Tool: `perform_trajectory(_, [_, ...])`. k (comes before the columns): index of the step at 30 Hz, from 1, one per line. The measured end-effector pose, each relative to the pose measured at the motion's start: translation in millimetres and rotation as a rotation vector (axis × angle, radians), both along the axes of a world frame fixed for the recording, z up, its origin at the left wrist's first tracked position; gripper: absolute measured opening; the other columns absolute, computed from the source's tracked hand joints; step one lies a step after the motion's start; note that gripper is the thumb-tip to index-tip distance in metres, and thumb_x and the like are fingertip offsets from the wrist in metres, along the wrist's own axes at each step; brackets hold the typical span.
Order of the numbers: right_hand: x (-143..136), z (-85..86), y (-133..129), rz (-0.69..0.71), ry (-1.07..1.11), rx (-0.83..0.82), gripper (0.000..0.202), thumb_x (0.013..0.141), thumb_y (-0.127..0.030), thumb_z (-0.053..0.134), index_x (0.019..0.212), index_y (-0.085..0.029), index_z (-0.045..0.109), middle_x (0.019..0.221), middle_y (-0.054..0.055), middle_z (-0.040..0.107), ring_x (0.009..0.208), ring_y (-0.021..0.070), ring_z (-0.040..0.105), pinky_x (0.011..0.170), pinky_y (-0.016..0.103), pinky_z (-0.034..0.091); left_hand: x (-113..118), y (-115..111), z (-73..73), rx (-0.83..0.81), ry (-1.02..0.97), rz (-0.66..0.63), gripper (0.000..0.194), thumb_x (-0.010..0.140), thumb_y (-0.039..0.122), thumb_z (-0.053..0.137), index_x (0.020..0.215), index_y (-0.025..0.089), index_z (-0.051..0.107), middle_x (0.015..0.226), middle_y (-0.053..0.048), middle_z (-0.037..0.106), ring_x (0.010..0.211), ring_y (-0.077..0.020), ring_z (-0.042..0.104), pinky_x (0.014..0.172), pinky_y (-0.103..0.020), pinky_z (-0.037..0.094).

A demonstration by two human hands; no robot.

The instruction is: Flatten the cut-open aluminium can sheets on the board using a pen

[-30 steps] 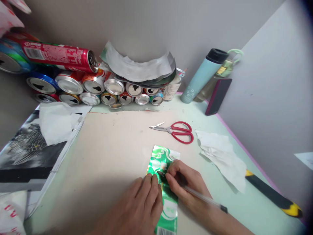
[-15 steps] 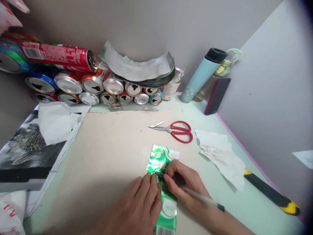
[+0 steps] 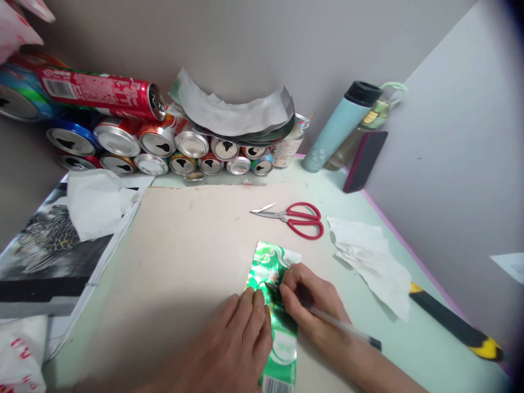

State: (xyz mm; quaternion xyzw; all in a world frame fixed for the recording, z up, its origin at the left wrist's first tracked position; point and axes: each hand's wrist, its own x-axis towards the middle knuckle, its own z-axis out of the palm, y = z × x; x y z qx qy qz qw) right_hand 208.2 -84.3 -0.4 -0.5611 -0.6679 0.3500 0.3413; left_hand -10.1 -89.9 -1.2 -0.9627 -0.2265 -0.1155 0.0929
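A green metallic sheet (image 3: pixel 282 349) with white swirls and a barcode lies flat on the beige board (image 3: pixel 184 234). Over its left edge rests my left hand (image 3: pixel 235 335), palm down, fingers lying flat and side by side, with nothing held. My right hand (image 3: pixel 315 305) pinches a clear pen (image 3: pixel 344 323) with a black end cap. The pen's dark tip meets the sheet's upper middle, just beyond my left fingertips. Red-handled scissors (image 3: pixel 286 214) lie on the board behind the sheet, a thin white sliver beside their blades.
Stacked drink cans (image 3: pixel 153 140) line the back, with curved metal sheets (image 3: pixel 237 115) on top. A blue bottle (image 3: pixel 341 128) and a dark phone (image 3: pixel 365 162) stand at the back right. Crumpled paper (image 3: pixel 368 262) and a yellow-black cutter (image 3: pixel 454 322) lie right; a printed picture (image 3: pixel 49 240) lies left.
My right hand and the pen have moved slightly up and to the right over the sheet. My left hand stays almost where it was. The whole view has shifted slightly.
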Motion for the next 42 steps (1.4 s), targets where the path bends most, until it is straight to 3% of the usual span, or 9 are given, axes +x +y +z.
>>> perform_trajectory(9, [-1, 2.8, -1, 0.006, 0.080, -0.030, 0.023, 0.094, -0.026, 0.063, 0.075, -0.022, 0.052, 0.067, -0.002, 0.054, 0.058, 0.0120, 0.045, 0.051, 0.023, 0.040, 3, 2, -1.3, 0.016, -0.025, -0.002, 0.042, 0.107, 0.040, 0.040, 0.125, 0.009, 0.062, 0.129, -0.015, 0.070, 0.119, -0.0260, 0.062, 0.104, -0.039, 0.034])
perform_trajectory(14, [7, 4.5, -1, -0.079, 0.167, 0.070, 0.008, 0.093, -0.029, 0.071, 0.093, -0.021, 0.067, 0.081, 0.003, 0.069, 0.070, 0.0171, 0.064, 0.061, 0.026, 0.055, -1, 6, 1.0, -0.038, 0.005, -0.022, 0.046, 0.107, 0.045, 0.044, 0.131, 0.009, 0.059, 0.133, -0.016, 0.068, 0.120, -0.0259, 0.061, 0.101, -0.038, 0.038])
perform_trajectory(19, [13, 1.6, 3, 0.042, -0.016, 0.237, 0.021, 0.099, -0.020, 0.062, 0.118, -0.025, 0.070, 0.106, 0.008, 0.075, 0.094, 0.0221, 0.072, 0.085, 0.033, 0.061, 0, 9, 4.8, -0.040, -0.059, -0.027, 0.032, 0.105, 0.031, 0.047, 0.126, 0.011, 0.061, 0.128, -0.013, 0.071, 0.118, -0.0254, 0.065, 0.102, -0.039, 0.040])
perform_trajectory(23, [16, -9.8, 8, 0.141, -0.165, 0.442, 0.030, 0.104, -0.020, 0.055, 0.132, -0.026, 0.065, 0.118, 0.010, 0.077, 0.119, 0.0266, 0.067, 0.101, 0.041, 0.057, 5, 4, 6.0, 0.015, -0.126, -0.054, 0.020, 0.103, 0.023, 0.051, 0.115, 0.014, 0.065, 0.119, -0.008, 0.075, 0.115, -0.0230, 0.065, 0.107, -0.039, 0.038])
perform_trajectory(28, [14, -13.3, 10, 0.217, -0.343, 0.487, 0.034, 0.104, -0.020, 0.055, 0.138, -0.025, 0.061, 0.125, 0.011, 0.076, 0.130, 0.0290, 0.064, 0.111, 0.051, 0.051, 0, -8, -1.1, 0.001, -0.159, -0.121, 0.016, 0.103, 0.021, 0.055, 0.115, 0.019, 0.066, 0.119, -0.002, 0.073, 0.112, -0.0198, 0.062, 0.101, -0.034, 0.043])
perform_trajectory(31, [11, -8.4, 9, 0.215, -0.398, 0.478, 0.034, 0.103, -0.017, 0.056, 0.135, -0.025, 0.062, 0.124, 0.011, 0.077, 0.123, 0.0280, 0.068, 0.109, 0.052, 0.052, -3, -10, -8.1, 0.003, -0.112, -0.148, 0.019, 0.103, 0.027, 0.058, 0.118, 0.019, 0.065, 0.123, -0.004, 0.071, 0.115, -0.0213, 0.061, 0.099, -0.035, 0.044])
perform_trajectory(36, [12, -2.0, 7, 0.082, -0.348, 0.495, 0.021, 0.103, -0.015, 0.054, 0.116, -0.024, 0.067, 0.088, 0.006, 0.076, 0.079, 0.0225, 0.070, 0.082, 0.040, 0.058, -2, -11, -15.0, -0.022, -0.058, -0.174, 0.017, 0.103, 0.026, 0.057, 0.115, 0.019, 0.066, 0.116, -0.002, 0.073, 0.113, -0.0213, 0.061, 0.099, -0.036, 0.045])
perform_trajectory(42, [18, 8.1, 0, 0.062, -0.071, 0.280, 0.025, 0.106, -0.023, 0.049, 0.112, -0.024, 0.074, 0.091, 0.007, 0.073, 0.081, 0.0201, 0.068, 0.071, 0.030, 0.055, 3, -7, -12.6, -0.045, -0.030, -0.105, 0.027, 0.105, 0.020, 0.048, 0.125, 0.013, 0.065, 0.125, -0.006, 0.071, 0.104, -0.0188, 0.063, 0.094, -0.035, 0.046])
